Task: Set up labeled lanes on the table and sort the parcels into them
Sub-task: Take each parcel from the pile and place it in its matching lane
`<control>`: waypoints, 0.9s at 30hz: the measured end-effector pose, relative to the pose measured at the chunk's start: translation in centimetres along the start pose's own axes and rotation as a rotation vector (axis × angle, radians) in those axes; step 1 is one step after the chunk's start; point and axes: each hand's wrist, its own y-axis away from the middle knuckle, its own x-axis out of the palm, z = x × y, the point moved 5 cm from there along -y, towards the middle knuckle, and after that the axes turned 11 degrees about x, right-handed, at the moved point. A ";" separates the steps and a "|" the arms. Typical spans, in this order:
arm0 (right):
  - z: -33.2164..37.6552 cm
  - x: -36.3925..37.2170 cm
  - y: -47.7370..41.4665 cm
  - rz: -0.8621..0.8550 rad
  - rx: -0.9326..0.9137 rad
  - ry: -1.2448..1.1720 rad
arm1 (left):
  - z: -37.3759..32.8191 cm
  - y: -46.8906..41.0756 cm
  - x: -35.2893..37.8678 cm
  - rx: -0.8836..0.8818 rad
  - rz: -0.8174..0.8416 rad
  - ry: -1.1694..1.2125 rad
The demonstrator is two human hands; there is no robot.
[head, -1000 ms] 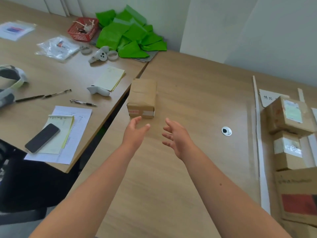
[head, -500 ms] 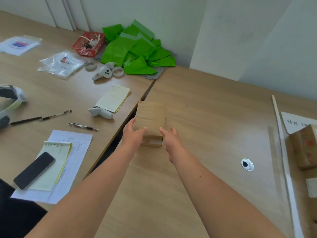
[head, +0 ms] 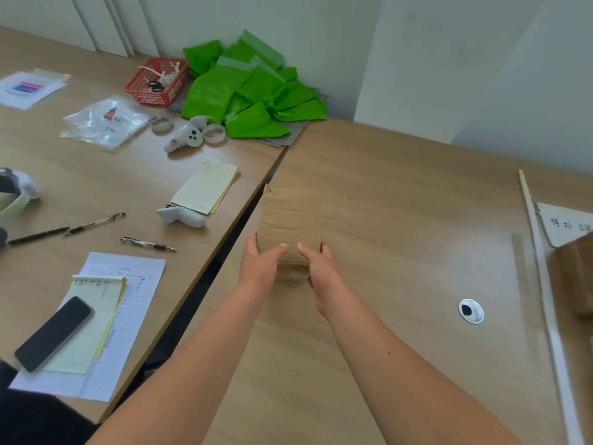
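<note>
Reaching forward with both bare arms, clasping a small brown cardboard box (head: 290,220) between the left hand (head: 261,268) and the right hand (head: 321,279), thumbs pressing on its top face and fingers curling round its sides. Holding that box at the left edge of the right-hand wooden table (head: 401,203), just beside the dark gap separating it from a second table (head: 80,175); not showing clearly whether touching the surface or lifted just off it.

Lying nearest on the second table: a black phone (head: 53,334) resting on a yellow notepad (head: 93,319), itself sitting on a printed sheet (head: 134,316). Lying farther along: a pen (head: 147,244), then a white controller (head: 181,216) touching a pale yellow pad (head: 205,187).

Sitting right of the hands: a round cable hole (head: 470,310). Running away past it: a long pale strip (head: 542,284), with a handwritten label (head: 564,224) and part of another brown box (head: 574,277) beside it at the right edge.

Piling up against the far wall: bright green bags (head: 250,91), beside a red basket (head: 157,81).
</note>
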 end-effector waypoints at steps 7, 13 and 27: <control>0.9 -7.3 5.9 -0.097 -0.141 -0.082 | -4.1 6.6 4.8 0.088 0.103 0.063; 4.1 -14.4 16.7 -0.108 -0.297 -0.162 | -9.8 14.4 9.7 0.228 0.184 0.112; 9.2 -34.8 43.8 -0.120 -0.627 -0.193 | -25.2 40.5 21.8 0.558 0.324 0.253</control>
